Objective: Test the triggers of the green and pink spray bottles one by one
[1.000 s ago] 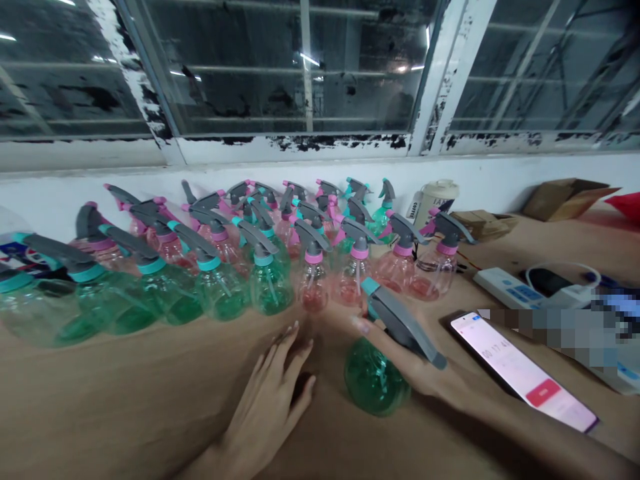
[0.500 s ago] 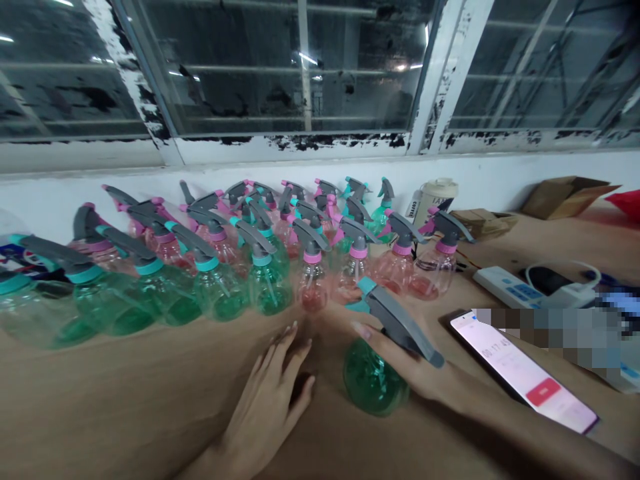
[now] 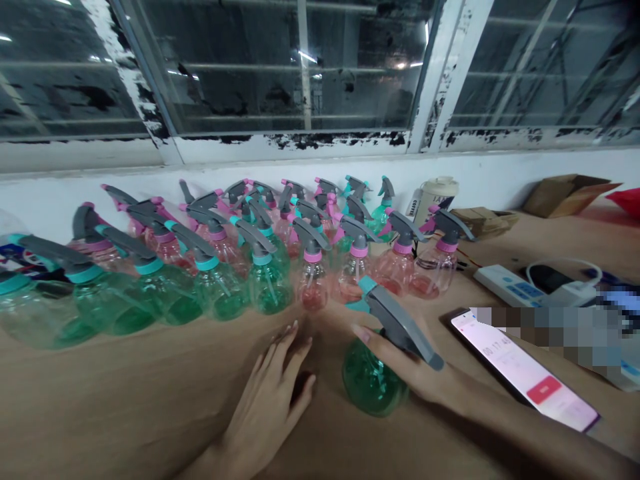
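My right hand (image 3: pixel 407 357) is wrapped round the neck of a green spray bottle (image 3: pixel 370 380) with a grey and teal trigger head. The bottle stands upright on the wooden table; its trigger lever slopes down over the back of my hand. Some of my right fingers are hidden behind the bottle. My left hand (image 3: pixel 273 400) rests palm down on the table to the left of it, fingers spread and holding nothing. Just beyond my hands runs a row of spray bottles, among them a pink one (image 3: pixel 313 287) and a green one (image 3: pixel 270 290).
More pink and green spray bottles crowd back toward the wall. A phone (image 3: pixel 530 373) with a lit timer lies right of my right arm. Behind it are a power strip (image 3: pixel 505 283), a paper cup (image 3: pixel 433 200) and brown cardboard boxes (image 3: pixel 565 193). Windows line the far wall.
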